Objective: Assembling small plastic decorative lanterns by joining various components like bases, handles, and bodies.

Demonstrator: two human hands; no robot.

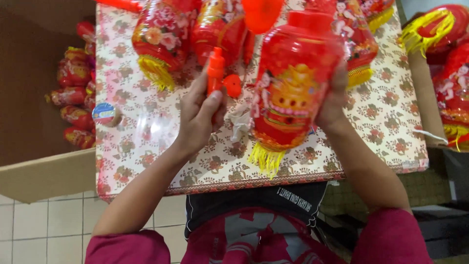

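Observation:
My right hand (pixel 333 100) grips the side of a red plastic lantern (pixel 289 83) with a gold figure printed on it and a yellow tassel fringe hanging from its bottom. It is held upright above the table. My left hand (pixel 198 115) holds an orange-red plastic handle piece (pixel 215 71) with a small round knob, just left of the lantern. A bit of white crumpled material (pixel 240 122) lies under the lantern on the table.
The table has a floral cloth (pixel 386 122). More red lanterns (pixel 163 36) lie at its far edge. A tape roll (pixel 105 114) sits at the left edge. A cardboard box (pixel 29 122) on the left holds wrapped lanterns; more lanterns (pixel 452 58) lie at the right.

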